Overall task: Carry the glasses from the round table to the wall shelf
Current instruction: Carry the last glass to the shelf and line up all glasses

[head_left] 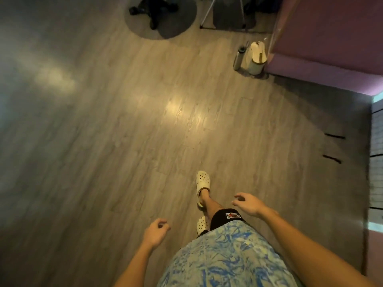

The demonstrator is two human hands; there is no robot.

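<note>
No glasses, round table or wall shelf show in the head view. I look straight down at a wooden floor [128, 125]. My left hand [155, 233] hangs at lower centre, fingers loosely curled, holding nothing. My right hand [247, 204] is out in front of my right thigh, fingers spread, holding nothing. Below them are my white clogs [202, 184] in mid-stride and a blue patterned shirt.
A pink wall [331, 38] runs along the upper right. At its foot stand a grey bottle [238, 59] and a cream bag [257, 59]. A round grey mat [182, 19] with a dark chair base and tripod legs [209, 13] lies at the top.
</note>
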